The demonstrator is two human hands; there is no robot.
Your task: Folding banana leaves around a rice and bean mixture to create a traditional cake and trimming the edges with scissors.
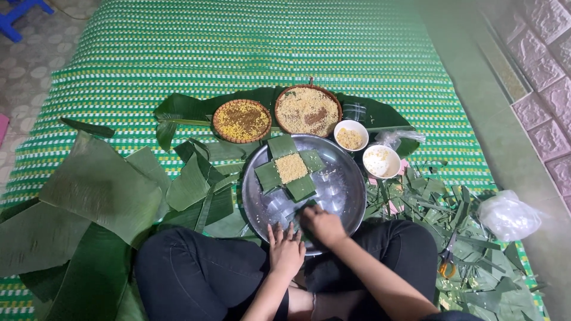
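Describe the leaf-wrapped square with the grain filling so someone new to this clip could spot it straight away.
Find the round metal tray in front of the seated person, just beyond the left hand and right hand. On its far left part lies the leaf square: four green leaf flaps forming a cross around a yellowish grain centre. Unlike the nearby baskets and bowls, its grain sits on leaves.

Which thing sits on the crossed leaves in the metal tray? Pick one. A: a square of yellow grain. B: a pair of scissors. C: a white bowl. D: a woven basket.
A: a square of yellow grain lies at the middle of the crossed leaves in the tray.
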